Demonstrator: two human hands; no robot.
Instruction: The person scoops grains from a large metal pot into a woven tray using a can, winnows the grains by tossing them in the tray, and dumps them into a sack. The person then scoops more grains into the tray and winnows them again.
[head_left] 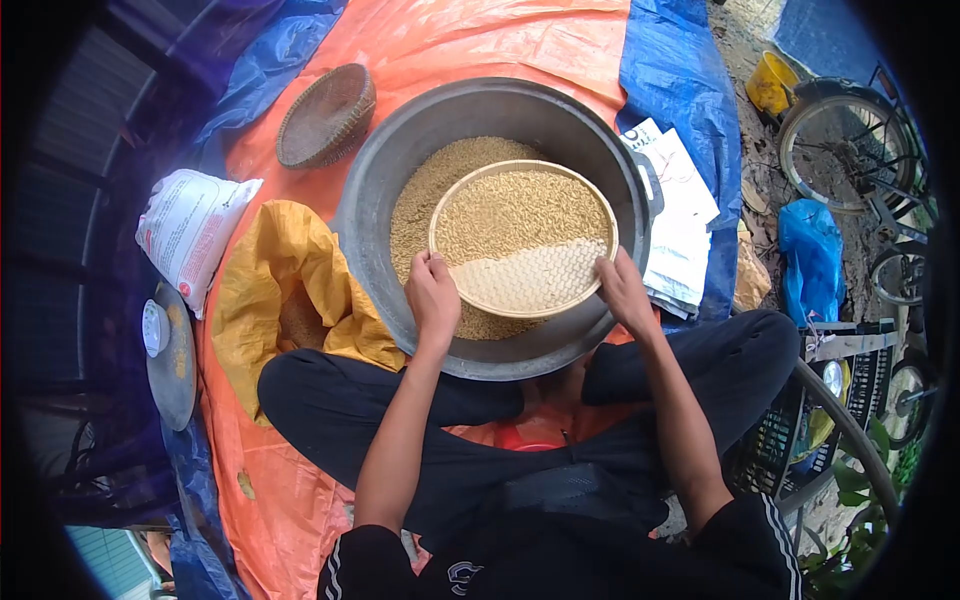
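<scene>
A round woven sieve is held over a large grey basin. Grain covers the far part of the sieve, while its near part shows bare weave. My left hand grips the sieve's left rim, fingers wrapped round it. On the right rim, my right hand is closed in the same way. More grain lies in the basin below, partly hidden by the sieve.
Left of the basin are an open yellow sack, a white sack and a woven basket. White bags lie at the right on the blue tarp. Beyond stand a bicycle wheel and a yellow bucket.
</scene>
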